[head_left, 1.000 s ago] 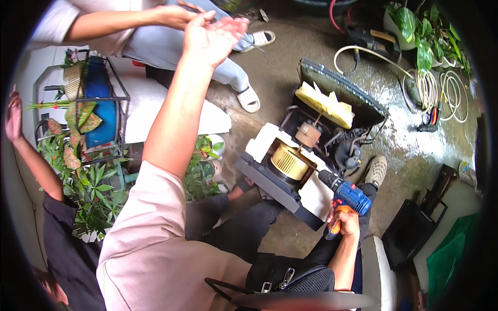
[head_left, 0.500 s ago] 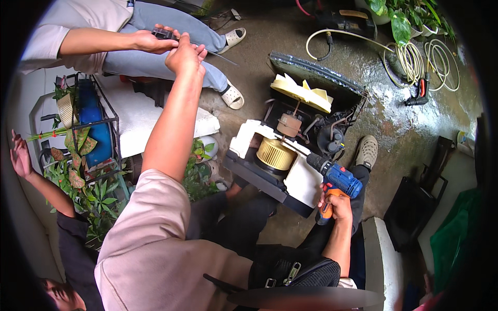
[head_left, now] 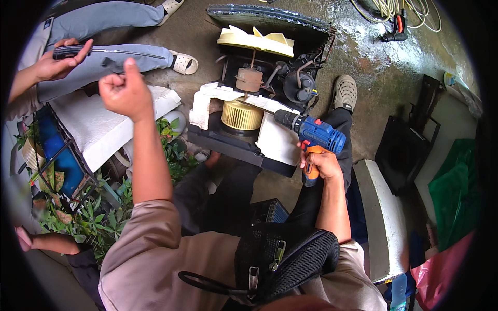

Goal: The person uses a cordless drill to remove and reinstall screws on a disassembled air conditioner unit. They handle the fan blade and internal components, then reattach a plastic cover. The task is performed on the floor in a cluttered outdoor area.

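Head view. Right hand (head_left: 326, 165): one, closed round the orange grip of a blue drill (head_left: 320, 133). Drill: nose pointing up and left, over the right end of the white casing (head_left: 280, 137); contact there cannot be told. Left hand (head_left: 127, 96): one, raised well apart from the right, fingers curled, thumb up. Small dark piece (head_left: 112, 65): blurred, at the left fingertips; whether gripped, cannot tell. Opened machine: on the ground, ahead of and between the hands, nearer the right; comprising cream drum (head_left: 241, 115), brown motor (head_left: 249, 80), cream fan (head_left: 257, 41). Screwdriver (head_left: 68, 52): in a co-worker's hand (head_left: 47, 68), left of the left hand.
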